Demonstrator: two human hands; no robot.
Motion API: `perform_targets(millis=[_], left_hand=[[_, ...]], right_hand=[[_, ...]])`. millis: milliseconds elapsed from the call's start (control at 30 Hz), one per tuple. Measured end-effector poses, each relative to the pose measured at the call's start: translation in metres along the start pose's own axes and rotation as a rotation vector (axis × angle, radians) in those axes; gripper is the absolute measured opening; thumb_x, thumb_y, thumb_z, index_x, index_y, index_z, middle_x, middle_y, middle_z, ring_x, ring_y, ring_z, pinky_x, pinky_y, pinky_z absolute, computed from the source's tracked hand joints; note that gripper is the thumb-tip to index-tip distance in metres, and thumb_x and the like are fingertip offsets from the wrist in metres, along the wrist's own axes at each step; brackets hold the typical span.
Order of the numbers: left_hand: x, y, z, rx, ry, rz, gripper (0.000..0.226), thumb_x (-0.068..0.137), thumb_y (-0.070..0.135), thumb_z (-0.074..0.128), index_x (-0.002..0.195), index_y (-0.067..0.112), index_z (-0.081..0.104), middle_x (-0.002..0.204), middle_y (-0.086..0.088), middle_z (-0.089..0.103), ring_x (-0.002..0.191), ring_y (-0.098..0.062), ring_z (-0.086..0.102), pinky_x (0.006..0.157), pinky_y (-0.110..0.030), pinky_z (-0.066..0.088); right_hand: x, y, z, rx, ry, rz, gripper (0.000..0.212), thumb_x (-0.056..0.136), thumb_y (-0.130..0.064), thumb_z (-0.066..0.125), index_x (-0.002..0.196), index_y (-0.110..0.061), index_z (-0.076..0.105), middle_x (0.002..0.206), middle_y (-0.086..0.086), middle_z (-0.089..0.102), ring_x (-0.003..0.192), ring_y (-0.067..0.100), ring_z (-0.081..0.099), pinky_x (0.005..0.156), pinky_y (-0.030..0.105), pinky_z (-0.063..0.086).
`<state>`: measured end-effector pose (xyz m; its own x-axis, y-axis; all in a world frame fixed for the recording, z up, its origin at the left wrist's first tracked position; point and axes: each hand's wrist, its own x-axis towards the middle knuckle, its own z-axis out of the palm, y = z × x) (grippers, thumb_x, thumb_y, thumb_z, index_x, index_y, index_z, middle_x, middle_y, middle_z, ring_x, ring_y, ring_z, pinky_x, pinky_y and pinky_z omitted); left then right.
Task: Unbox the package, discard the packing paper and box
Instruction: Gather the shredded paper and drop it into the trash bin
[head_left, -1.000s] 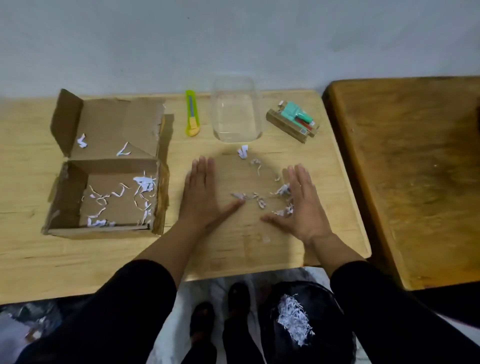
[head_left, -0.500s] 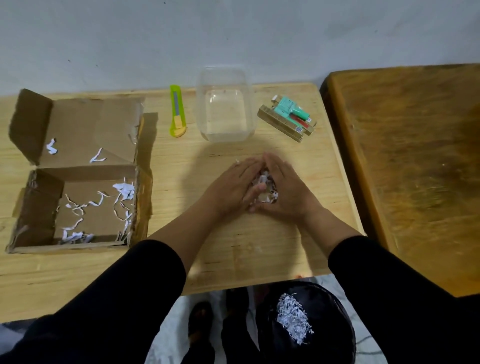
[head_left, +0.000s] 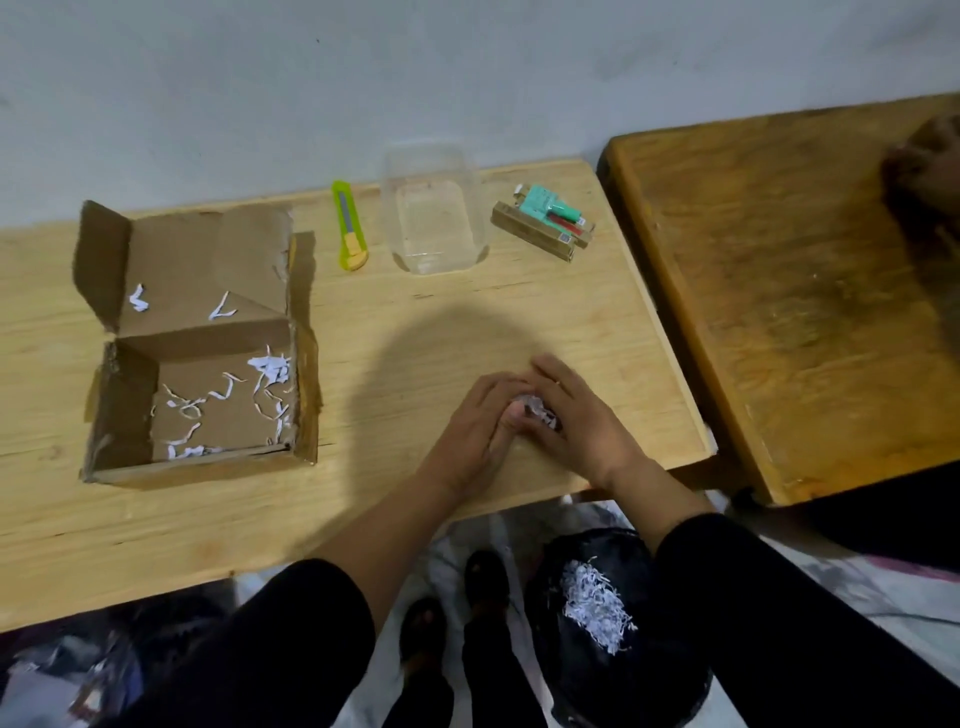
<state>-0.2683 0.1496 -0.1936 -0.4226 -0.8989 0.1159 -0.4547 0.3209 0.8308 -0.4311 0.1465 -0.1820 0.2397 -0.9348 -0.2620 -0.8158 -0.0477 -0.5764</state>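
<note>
Shredded paper (head_left: 535, 408) sits bunched between our cupped left hand (head_left: 470, 434) and right hand (head_left: 576, 421); we should squeeze fingertips together underneath, so no strips slip below them.

A yellow-green utility knife (head_left: 349, 225) lies on the pale worktop (head_left: 447, 322), beside a clear plastic container (head_left: 432, 210). Right of the container rest small packaged items (head_left: 545, 221). A darker wooden table (head_left: 789, 291) adjoins the worktop.

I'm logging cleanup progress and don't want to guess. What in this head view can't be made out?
- Paper shreds: mostly covered by the left hand and right hand; amount unclear.
- Black bin: its right side is hidden by the right sleeve.
- Small packages: print too small to read.
</note>
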Motion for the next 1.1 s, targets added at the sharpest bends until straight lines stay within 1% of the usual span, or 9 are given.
perform_targets(millis=[67, 133, 300, 433, 567, 633, 767, 967, 1100], left_hand=[[-0.009, 0.001, -0.002, -0.008, 0.017, -0.010, 0.042, 0.096, 0.032, 0.031, 0.118, 0.007, 0.057, 0.123, -0.013, 0.053, 0.119, -0.015, 0.045, 0.104, -0.018, 0.032], [-0.018, 0.001, -0.007, -0.003, 0.041, 0.002, 0.044, 0.096, 0.035, 0.032, 0.118, 0.007, 0.057, 0.125, -0.014, 0.053, 0.119, -0.014, 0.045, 0.104, -0.016, 0.032], [-0.032, -0.001, -0.031, 0.088, 0.076, 0.016, 0.044, 0.093, 0.034, 0.034, 0.119, 0.005, 0.056, 0.127, -0.015, 0.053, 0.118, -0.011, 0.044, 0.100, -0.004, 0.026], [-0.039, -0.021, -0.035, 0.406, 0.101, -0.035, 0.054, 0.092, 0.037, 0.027, 0.127, 0.006, 0.052, 0.137, -0.017, 0.050, 0.129, -0.028, 0.046, 0.104, -0.034, 0.036], [-0.042, -0.031, -0.028, 0.613, -0.139, -0.187, 0.074, 0.083, 0.052, 0.001, 0.147, 0.018, 0.016, 0.158, -0.002, 0.013, 0.146, -0.021, 0.005, 0.116, -0.046, 0.009], [-0.041, -0.031, -0.023, 0.662, -0.155, -0.191, 0.075, 0.082, 0.055, 0.002, 0.148, 0.020, 0.011, 0.158, 0.001, 0.010, 0.146, -0.020, 0.002, 0.115, -0.049, 0.006], [-0.027, -0.031, -0.014, 0.705, -0.196, -0.187, 0.076, 0.081, 0.058, 0.001, 0.148, 0.022, 0.005, 0.159, 0.004, 0.005, 0.146, -0.016, -0.003, 0.115, -0.052, 0.002], [-0.005, -0.021, 0.003, 0.668, -0.215, -0.194, 0.067, 0.093, 0.055, 0.020, 0.148, 0.022, 0.001, 0.159, 0.005, 0.000, 0.145, -0.015, -0.010, 0.115, -0.050, -0.006], [-0.011, -0.022, -0.009, 0.613, -0.127, -0.202, 0.074, 0.084, 0.057, 0.005, 0.148, 0.020, 0.010, 0.159, 0.001, 0.008, 0.146, -0.016, -0.002, 0.116, -0.046, 0.000]], right_hand=[[-0.011, 0.000, 0.002, 0.011, 0.046, -0.008, 0.058, 0.089, -0.044, 0.055, 0.141, -0.023, 0.037, 0.155, -0.007, 0.019, 0.141, 0.009, 0.022, 0.110, 0.017, 0.019], [-0.021, -0.001, 0.003, 0.028, 0.092, -0.041, 0.060, 0.086, -0.037, 0.062, 0.140, -0.025, 0.038, 0.154, -0.005, 0.020, 0.139, 0.007, 0.024, 0.106, 0.014, 0.022], [-0.042, -0.002, 0.004, -0.013, 0.169, -0.014, 0.081, 0.076, -0.050, 0.069, 0.143, -0.037, 0.026, 0.156, 0.001, 0.017, 0.144, 0.019, 0.016, 0.117, 0.036, 0.024], [-0.055, 0.004, 0.008, -0.012, 0.188, 0.052, 0.095, 0.070, -0.062, 0.066, 0.145, -0.040, 0.013, 0.158, 0.002, 0.009, 0.146, 0.021, 0.009, 0.117, 0.038, 0.018], [-0.054, 0.008, 0.012, 0.029, 0.169, 0.111, 0.107, 0.064, -0.065, 0.068, 0.146, -0.041, 0.004, 0.159, -0.001, 0.001, 0.147, 0.020, 0.004, 0.118, 0.041, 0.019], [-0.048, 0.007, 0.016, 0.036, 0.156, 0.100, 0.110, 0.063, -0.062, 0.071, 0.146, -0.040, 0.002, 0.159, -0.001, 0.000, 0.147, 0.020, 0.001, 0.119, 0.045, 0.017], [-0.035, 0.006, 0.021, -0.024, 0.156, 0.067, 0.116, 0.063, -0.059, 0.073, 0.148, -0.030, 0.002, 0.159, -0.001, 0.000, 0.146, 0.018, -0.002, 0.121, 0.041, 0.007], [-0.027, 0.011, 0.022, -0.004, 0.150, -0.009, 0.124, 0.057, -0.059, 0.076, 0.149, -0.023, 0.001, 0.159, 0.004, 0.007, 0.147, 0.019, 0.001, 0.119, 0.045, 0.016], [-0.021, 0.006, 0.017, -0.066, 0.131, -0.045, 0.120, 0.058, -0.059, 0.076, 0.149, -0.020, 0.007, 0.158, 0.002, 0.008, 0.145, 0.019, 0.008, 0.117, 0.046, 0.020]])
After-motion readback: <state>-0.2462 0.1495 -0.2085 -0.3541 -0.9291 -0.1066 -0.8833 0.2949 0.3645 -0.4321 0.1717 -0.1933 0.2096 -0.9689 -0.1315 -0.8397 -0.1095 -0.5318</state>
